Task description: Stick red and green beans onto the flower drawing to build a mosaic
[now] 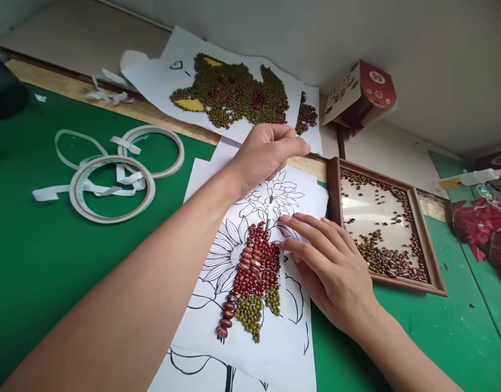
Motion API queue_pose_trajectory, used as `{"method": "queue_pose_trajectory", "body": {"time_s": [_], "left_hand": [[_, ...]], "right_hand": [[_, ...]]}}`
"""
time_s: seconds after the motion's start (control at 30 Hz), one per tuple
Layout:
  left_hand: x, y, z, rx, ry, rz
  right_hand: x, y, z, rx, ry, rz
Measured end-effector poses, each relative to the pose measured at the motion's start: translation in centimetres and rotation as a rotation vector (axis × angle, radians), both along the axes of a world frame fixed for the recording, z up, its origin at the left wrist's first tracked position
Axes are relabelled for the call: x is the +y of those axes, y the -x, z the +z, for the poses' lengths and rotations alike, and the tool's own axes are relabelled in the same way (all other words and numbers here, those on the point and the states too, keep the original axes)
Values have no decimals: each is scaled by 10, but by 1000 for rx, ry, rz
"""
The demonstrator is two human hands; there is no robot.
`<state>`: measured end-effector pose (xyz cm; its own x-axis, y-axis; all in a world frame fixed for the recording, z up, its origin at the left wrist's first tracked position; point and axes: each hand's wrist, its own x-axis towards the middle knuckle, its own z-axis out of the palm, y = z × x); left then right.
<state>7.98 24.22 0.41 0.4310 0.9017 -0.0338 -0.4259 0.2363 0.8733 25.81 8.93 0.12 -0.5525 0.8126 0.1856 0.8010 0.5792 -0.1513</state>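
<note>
A sheet of paper with printed flower outlines lies before me. Red beans cover part of it, with green mung beans below them and larger speckled beans down the lower left. My left hand is above the sheet's far end, fingers curled and thumb pressed in; anything it pinches is hidden. Spread flat, my right hand rests at the sheet's right side, fingertips beside the red beans. A narrow pale strip runs down the paper near those fingers.
Two tape rolls and curled white strips lie left on the green table. Behind is a bean-covered animal picture. A brown wooden frame holds loose beans at right, near a red box and red wrappers.
</note>
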Motion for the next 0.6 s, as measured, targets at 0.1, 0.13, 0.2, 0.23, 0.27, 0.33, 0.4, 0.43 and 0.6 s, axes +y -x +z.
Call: {"method": "queue_pose_trajectory", "body": {"time_s": [0.1, 0.13, 0.2, 0.23, 0.27, 0.33, 0.4, 0.43, 0.6], "left_hand": [[0, 1, 1, 35, -72, 1], [-1, 1, 1, 41, -77, 3], [-1, 1, 2, 49, -84, 7], [-1, 1, 2, 50, -86, 8], [-1, 1, 2, 48, -88, 7], [-1, 1, 2, 37, -87, 3], [-1, 1, 1, 31, -77, -1], [-1, 1, 1, 33, -70, 0], [0, 1, 1, 44, -75, 1]], "right_hand": [[0, 0, 1, 32, 10, -6], [0, 0, 1, 41, 13, -9], [-1, -1, 1, 55, 23, -18], [-1, -1, 1, 61, 29, -21], [-1, -1, 1, 64, 33, -24], [-1, -1, 2, 65, 40, -26], [-1, 0, 2, 61, 40, -27], [-1, 0, 2, 54, 42, -27], [-2, 0, 3, 25, 47, -16]]}}
